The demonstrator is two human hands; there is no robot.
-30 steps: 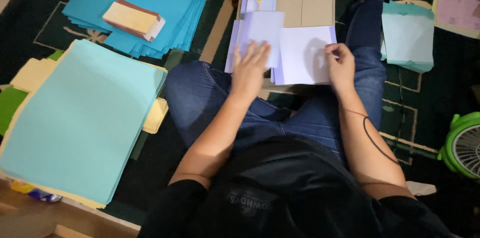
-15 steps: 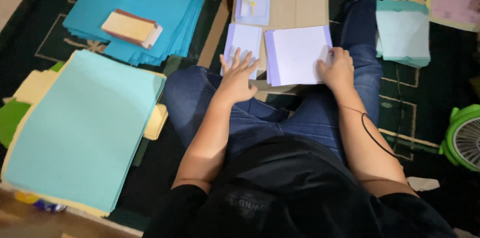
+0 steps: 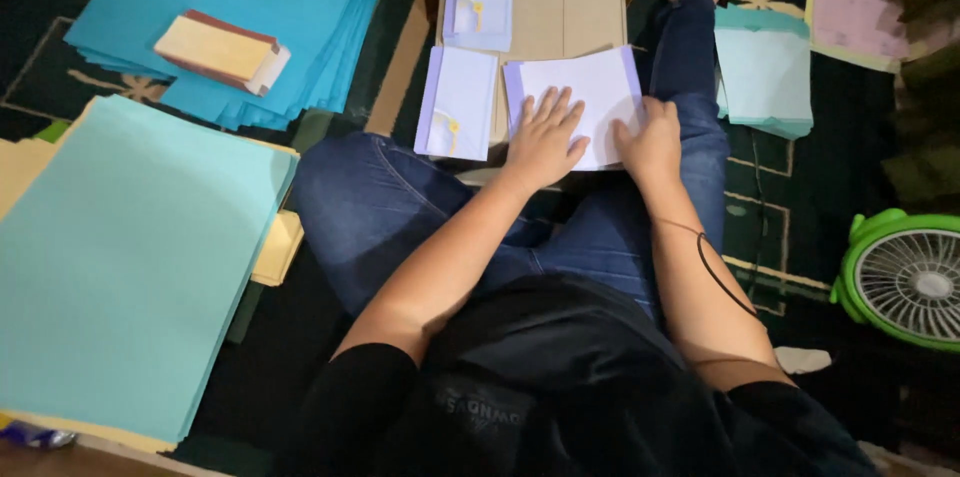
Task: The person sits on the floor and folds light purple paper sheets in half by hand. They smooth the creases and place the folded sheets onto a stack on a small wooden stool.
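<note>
White folded paper sheet with a lilac edge (image 3: 590, 97) lies on the low wooden bench (image 3: 560, 7); left hand (image 3: 545, 142) has shifted onto it, flat and open, beside right hand (image 3: 650, 142), both pressing, gripping nothing.

Both hands (image 3: 545, 142) (image 3: 650, 142) flat on white paper (image 3: 600, 87).

Green fan (image 3: 905, 282) at right on floor. Blue paper stack (image 3: 240, 12) upper left, tan block (image 3: 220, 52) resting on it. Pale teal sheets (image 3: 120, 257) left.
</note>
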